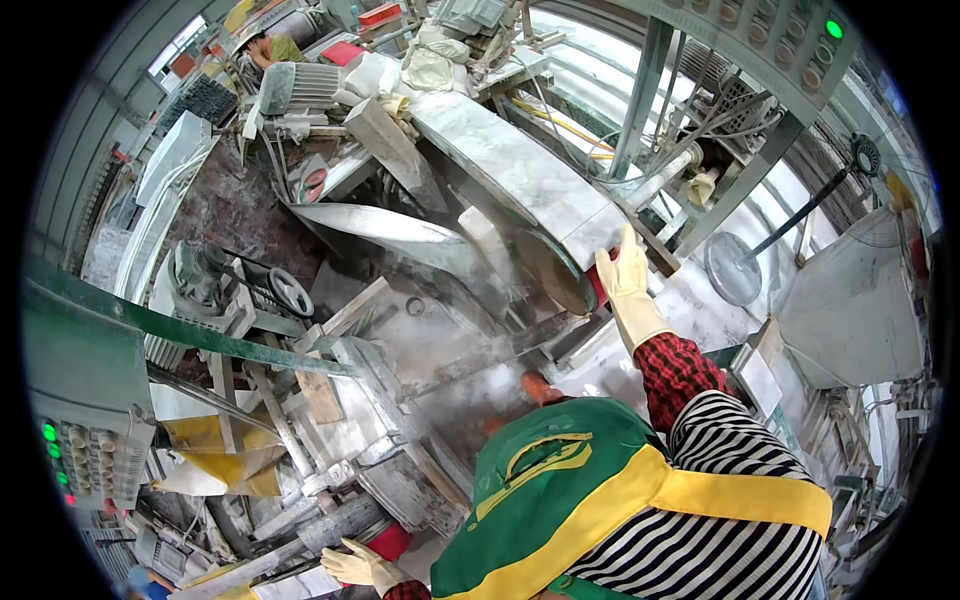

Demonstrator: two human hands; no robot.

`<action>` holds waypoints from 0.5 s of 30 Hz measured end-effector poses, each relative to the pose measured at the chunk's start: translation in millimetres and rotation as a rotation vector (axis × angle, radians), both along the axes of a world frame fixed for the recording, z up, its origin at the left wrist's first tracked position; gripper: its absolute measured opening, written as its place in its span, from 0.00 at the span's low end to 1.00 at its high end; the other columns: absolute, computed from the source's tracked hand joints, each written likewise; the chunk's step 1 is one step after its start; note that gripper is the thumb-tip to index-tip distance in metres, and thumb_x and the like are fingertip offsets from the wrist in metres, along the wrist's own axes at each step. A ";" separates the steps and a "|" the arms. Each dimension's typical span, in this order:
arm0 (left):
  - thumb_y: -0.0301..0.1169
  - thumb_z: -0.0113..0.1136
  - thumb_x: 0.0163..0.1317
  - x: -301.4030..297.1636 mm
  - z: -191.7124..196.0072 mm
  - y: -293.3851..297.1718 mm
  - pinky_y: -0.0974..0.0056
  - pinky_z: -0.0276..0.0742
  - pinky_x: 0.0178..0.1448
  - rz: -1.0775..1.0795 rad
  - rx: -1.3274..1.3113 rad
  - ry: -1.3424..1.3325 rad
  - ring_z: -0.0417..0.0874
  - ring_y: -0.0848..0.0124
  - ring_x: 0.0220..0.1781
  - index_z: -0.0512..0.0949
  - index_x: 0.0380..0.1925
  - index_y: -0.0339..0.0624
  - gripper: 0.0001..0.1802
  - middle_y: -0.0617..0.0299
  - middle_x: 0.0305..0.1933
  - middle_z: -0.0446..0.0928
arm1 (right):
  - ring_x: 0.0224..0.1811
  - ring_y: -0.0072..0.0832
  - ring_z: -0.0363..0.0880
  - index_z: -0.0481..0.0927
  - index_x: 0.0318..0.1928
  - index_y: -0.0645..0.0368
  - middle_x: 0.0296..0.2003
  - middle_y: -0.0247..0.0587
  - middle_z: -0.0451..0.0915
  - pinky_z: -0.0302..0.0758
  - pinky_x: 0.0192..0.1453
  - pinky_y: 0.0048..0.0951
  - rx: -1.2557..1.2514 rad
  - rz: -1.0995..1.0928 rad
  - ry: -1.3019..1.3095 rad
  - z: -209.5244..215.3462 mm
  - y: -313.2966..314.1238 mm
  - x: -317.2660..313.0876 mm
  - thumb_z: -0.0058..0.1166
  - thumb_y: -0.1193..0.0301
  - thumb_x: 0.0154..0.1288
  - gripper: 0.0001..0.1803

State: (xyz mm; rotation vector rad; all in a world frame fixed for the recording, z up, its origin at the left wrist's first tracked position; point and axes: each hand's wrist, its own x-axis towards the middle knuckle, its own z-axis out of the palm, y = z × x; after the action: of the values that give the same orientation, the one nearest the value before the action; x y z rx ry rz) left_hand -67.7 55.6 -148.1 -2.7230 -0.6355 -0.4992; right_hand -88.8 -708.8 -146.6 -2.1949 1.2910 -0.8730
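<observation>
My right hand (626, 284), in a cream rubber glove and a red checked sleeve, lies at the near end of a long white surface (510, 160), which looks like a conveyor or a slab on one. Its fingers are stretched out flat over the corner. A red part (598, 284) shows partly beneath that hand; its kind is unclear. My left hand (362, 567), gloved alike, is low in the picture with fingers spread, beside a red rounded part (390, 541). A pale flat piece (300, 584) lies near its fingertips. I see nothing held in either hand.
A control panel (100, 455) with lit buttons stands at left, another (770, 40) at upper right. A green rail (200, 325) crosses the left side. A pedestal fan (735, 268) stands at right. A handwheel (290, 292) sits mid-left. Another person (275, 48) is far off at upper left.
</observation>
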 end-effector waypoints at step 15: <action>0.65 0.51 0.66 13.0 12.6 133.9 0.49 0.69 0.68 0.189 -0.147 0.143 0.72 0.45 0.65 0.70 0.63 0.33 0.44 0.39 0.64 0.71 | 0.75 0.52 0.57 0.58 0.73 0.62 0.71 0.62 0.60 0.59 0.78 0.42 -0.099 0.507 0.718 59.6 0.0 47.0 0.58 0.56 0.62 0.44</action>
State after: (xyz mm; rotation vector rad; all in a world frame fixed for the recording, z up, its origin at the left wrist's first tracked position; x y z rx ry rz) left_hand -54.7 189.5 -135.5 -2.7645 -0.9117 -0.2180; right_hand -41.8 -708.8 -87.0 -2.8548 0.8677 0.0670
